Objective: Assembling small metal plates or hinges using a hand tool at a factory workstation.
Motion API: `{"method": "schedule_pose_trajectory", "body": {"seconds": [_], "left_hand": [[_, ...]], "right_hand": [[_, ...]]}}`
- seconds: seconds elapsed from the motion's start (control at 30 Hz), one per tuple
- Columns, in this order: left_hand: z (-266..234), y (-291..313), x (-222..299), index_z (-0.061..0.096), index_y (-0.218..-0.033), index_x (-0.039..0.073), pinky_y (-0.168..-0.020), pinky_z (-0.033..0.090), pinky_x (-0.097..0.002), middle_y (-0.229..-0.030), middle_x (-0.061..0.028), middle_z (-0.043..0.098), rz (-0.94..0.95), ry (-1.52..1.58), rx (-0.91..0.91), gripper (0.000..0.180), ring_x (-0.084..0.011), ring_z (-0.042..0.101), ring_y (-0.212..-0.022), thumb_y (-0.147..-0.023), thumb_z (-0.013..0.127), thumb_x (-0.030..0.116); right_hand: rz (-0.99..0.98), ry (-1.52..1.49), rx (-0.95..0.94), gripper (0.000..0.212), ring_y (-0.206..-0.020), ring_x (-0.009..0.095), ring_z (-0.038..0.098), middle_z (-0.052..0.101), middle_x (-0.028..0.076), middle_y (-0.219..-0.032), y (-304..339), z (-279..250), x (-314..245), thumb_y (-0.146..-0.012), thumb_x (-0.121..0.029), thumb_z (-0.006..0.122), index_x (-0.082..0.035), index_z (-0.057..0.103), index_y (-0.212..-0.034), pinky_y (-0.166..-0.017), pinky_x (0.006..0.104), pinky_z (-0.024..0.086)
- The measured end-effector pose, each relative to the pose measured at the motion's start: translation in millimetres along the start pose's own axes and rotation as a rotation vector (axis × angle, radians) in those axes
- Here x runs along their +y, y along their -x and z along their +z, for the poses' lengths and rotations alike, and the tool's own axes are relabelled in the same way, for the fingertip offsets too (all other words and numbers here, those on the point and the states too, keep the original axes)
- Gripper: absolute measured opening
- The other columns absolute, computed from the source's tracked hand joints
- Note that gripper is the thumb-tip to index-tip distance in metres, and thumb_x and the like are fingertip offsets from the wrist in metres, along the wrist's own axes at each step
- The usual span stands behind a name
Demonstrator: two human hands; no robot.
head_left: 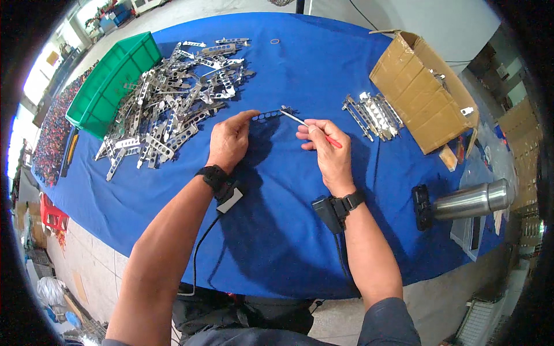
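Observation:
Over the middle of the blue cloth, my left hand (229,141) is closed, pinching one end of a thin metal strip (268,115) with a row of round holes. The strip points right, toward my other hand. My right hand (330,150) grips a slim metal tool with a red handle (295,118), possibly a file. Its tip meets the strip's far end, where small details are too fine to make out. Left of my left hand lies a big loose heap of similar perforated metal strips (167,104). A smaller, neater row of strips (375,117) lies beyond my right hand.
A green plastic crate (109,81) stands tipped behind the heap. At the right are an open cardboard box (424,89) with metal pieces in it, a steel flask (473,200) and a black object (422,207). Cables hang from both wrist straps. A small ring (275,41) lies far back.

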State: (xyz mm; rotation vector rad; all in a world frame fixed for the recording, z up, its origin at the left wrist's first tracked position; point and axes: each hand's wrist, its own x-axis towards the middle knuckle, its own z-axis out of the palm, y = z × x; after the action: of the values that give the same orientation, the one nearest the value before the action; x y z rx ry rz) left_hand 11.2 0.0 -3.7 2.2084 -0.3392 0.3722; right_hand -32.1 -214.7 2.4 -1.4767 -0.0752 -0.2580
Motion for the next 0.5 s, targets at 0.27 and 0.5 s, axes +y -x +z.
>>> {"method": "schedule_pose_trajectory", "body": {"seconds": [0.27, 0.5], "left_hand": [[1.1, -0.6, -9.9, 0.068, -0.114, 0.010, -0.058, 0.047, -0.0324, -0.067, -0.0118, 0.060, 0.021, 0.004, -0.001, 0.025, -0.0140, 0.053, -0.058, -0.095, 0.052, 0.008], [-1.6, -0.4, -6.6, 0.069, -0.112, 0.009, -0.056, 0.045, -0.0328, -0.064, -0.0128, 0.058, 0.003, -0.005, 0.007, 0.025, -0.0143, 0.051, -0.056, -0.093, 0.054, 0.006]], "right_hand": [[0.028, -0.026, -0.038, 0.022, -0.087, 0.018, 0.070, 0.071, 0.012, -0.097, 0.2, 1.5, 1.5, -0.098, -0.017, 0.056, 0.001, 0.066, -0.105, -0.068, 0.0276, 0.055], [0.053, 0.000, -0.014, 0.021, -0.085, 0.018, 0.069, 0.070, 0.014, -0.097, -1.0, -2.4, 3.0, -0.097, -0.014, 0.055, 0.002, 0.065, -0.105, -0.068, 0.0269, 0.054]]}}
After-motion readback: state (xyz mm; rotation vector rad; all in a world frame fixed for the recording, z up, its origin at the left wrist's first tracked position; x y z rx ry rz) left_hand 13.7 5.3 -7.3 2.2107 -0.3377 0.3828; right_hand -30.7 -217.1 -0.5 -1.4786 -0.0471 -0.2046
